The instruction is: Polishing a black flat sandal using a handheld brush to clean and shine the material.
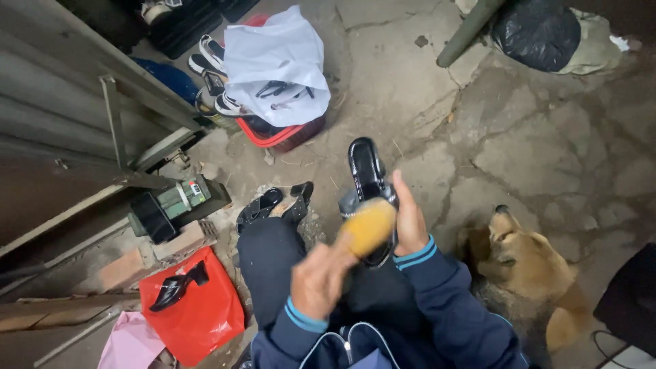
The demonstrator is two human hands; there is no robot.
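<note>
The head view is showing the left hand (318, 279) wrapped around the handle of a yellow-tan brush (367, 225), its motion-blurred head lying against the side of a glossy black shoe (367, 179). The right hand (410, 222) is clamped on the shoe from the right, thumb pointing up along it, keeping it propped above the person's knees. Judging by this, the shoe is being brushed or polished along its side; the next stroke is likely calling for a firm grip from the right hand and perhaps a turn of the shoe to offer a fresh face to the bristles. The shoe's long axis is running away from the person, one end pointing up and forward, the other end hidden behind the brush. Just left of the hands, a pair of black sandals (272, 203) is lying on the cracked concrete floor (540, 150). Farther left, a single black heeled shoe (178, 287) is resting on a red bag (198, 316). Well ahead, a white plastic bag (277, 65) is covering a red basket (283, 134) of footwear. To the right, a tan dog (526, 266) is sitting close by.
</note>
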